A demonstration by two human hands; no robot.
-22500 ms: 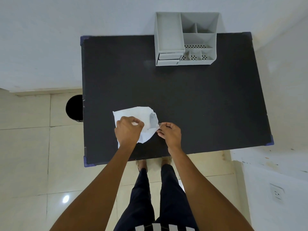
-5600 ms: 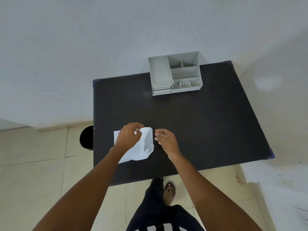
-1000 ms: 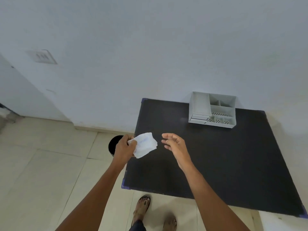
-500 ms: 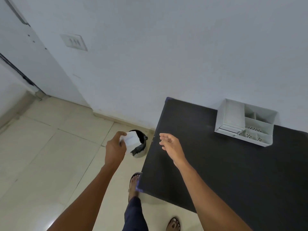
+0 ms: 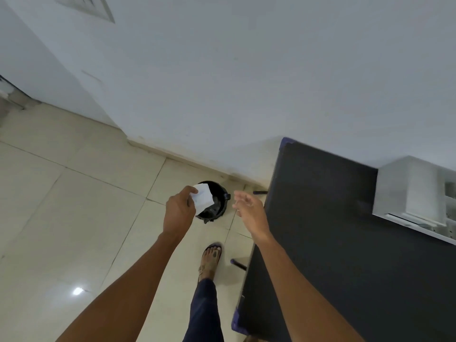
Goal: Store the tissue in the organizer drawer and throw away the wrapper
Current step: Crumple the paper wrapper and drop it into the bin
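My left hand [image 5: 179,212] pinches a white crumpled wrapper [image 5: 202,198] and holds it over the mouth of a small black bin [image 5: 218,204] on the floor. My right hand [image 5: 249,211] hovers empty, fingers spread, just right of the bin near the table's left edge. The white organizer [image 5: 414,193] stands on the black table [image 5: 333,230] at the far right, blurred; its drawers look pushed in. No tissue is visible on the table.
Beige tiled floor [image 5: 74,206] spreads to the left. A white wall [image 5: 246,82] runs behind the bin and the table. My sandalled foot [image 5: 211,257] stands beside the table's leg [image 5: 238,264], below the bin.
The view has swung left toward the floor. My left hand has carried the wrapper off the table to above the bin. My right hand stays open beside it.
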